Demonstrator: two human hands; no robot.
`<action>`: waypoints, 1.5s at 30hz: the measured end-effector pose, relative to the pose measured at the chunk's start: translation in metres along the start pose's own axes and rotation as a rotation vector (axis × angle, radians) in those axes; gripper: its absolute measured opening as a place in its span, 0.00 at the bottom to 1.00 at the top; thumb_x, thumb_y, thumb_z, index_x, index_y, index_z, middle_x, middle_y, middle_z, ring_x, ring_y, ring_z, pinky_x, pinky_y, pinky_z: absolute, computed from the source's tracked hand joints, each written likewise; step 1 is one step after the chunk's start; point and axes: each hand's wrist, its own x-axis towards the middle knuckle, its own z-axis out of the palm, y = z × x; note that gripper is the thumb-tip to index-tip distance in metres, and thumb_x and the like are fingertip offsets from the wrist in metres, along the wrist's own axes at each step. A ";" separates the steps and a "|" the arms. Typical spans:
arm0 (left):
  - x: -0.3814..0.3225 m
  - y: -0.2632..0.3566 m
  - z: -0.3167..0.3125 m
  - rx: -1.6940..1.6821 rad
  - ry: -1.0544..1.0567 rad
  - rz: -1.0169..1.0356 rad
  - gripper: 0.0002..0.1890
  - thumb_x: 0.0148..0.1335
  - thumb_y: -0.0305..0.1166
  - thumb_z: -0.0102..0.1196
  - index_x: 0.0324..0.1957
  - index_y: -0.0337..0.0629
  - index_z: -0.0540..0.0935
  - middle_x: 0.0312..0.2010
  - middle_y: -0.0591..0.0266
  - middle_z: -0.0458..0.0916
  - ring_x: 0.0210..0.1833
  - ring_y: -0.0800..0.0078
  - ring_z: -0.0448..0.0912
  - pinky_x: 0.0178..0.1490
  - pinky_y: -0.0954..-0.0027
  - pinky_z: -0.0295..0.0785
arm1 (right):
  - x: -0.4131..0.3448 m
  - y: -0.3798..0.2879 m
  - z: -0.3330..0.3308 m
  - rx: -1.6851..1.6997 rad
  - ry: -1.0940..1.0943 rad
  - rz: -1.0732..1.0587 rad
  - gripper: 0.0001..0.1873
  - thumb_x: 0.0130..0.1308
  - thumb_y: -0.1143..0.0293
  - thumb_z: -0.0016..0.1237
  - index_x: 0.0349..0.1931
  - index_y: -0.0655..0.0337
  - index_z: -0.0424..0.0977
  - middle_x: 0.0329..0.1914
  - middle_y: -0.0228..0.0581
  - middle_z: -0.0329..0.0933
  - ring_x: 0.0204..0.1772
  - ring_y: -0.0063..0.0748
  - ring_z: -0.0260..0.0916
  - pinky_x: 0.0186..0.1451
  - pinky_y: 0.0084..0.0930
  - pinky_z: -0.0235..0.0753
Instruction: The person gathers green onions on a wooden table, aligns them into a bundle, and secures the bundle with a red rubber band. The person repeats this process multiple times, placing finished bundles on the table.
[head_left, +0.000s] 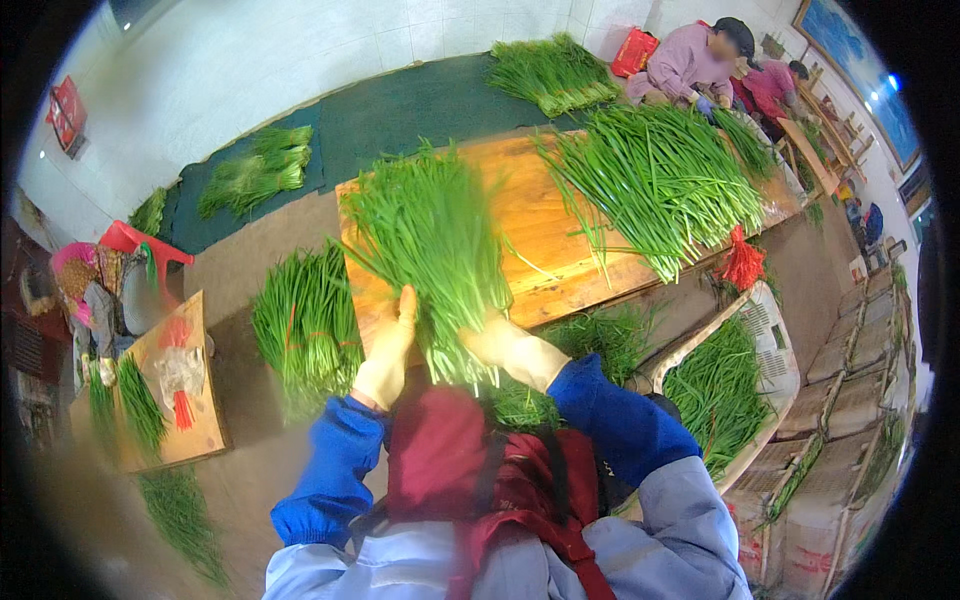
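A large loose bunch of chives (442, 247) rests on the near left part of a wooden board (540, 217), its pale stem ends towards me. My right hand (517, 351), in a pale glove, grips the lower stems from the right; its fingertips are hidden among them. Against the bunch's left side is my left hand (390, 352), gloved alike, thumb raised and fingers partly hidden behind the stems. The leaves are blurred. A big pile of loose chives (660, 187) covers the board's right part, with a few stray stalks nearby.
Tied chive bunches (311, 322) stand left of the board. A white crate (784, 352) of greens and red ties (744, 259) are at right. Bundles lie on green matting (405, 112). A co-worker (690, 64) sits beyond the pile; another person (112, 292) is at far left.
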 end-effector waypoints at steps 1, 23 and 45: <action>0.002 0.009 0.006 0.036 -0.013 0.060 0.43 0.72 0.66 0.48 0.74 0.39 0.67 0.70 0.58 0.73 0.68 0.64 0.74 0.70 0.63 0.68 | -0.001 0.004 -0.003 -0.048 -0.007 -0.009 0.38 0.71 0.47 0.51 0.68 0.71 0.65 0.50 0.61 0.83 0.53 0.54 0.83 0.58 0.43 0.80; 0.028 0.009 0.036 0.001 0.022 0.112 0.31 0.73 0.41 0.61 0.72 0.46 0.67 0.60 0.60 0.80 0.56 0.66 0.81 0.53 0.59 0.83 | 0.060 0.101 -0.118 -0.118 0.357 -0.072 0.20 0.66 0.62 0.61 0.54 0.63 0.79 0.47 0.48 0.84 0.50 0.45 0.82 0.54 0.38 0.80; 0.006 0.046 0.021 -0.021 0.180 -0.287 0.40 0.69 0.65 0.53 0.74 0.53 0.62 0.61 0.57 0.78 0.49 0.59 0.85 0.43 0.45 0.86 | 0.099 0.194 -0.210 -0.014 0.392 0.148 0.22 0.75 0.62 0.47 0.64 0.59 0.70 0.57 0.46 0.77 0.55 0.43 0.77 0.61 0.38 0.77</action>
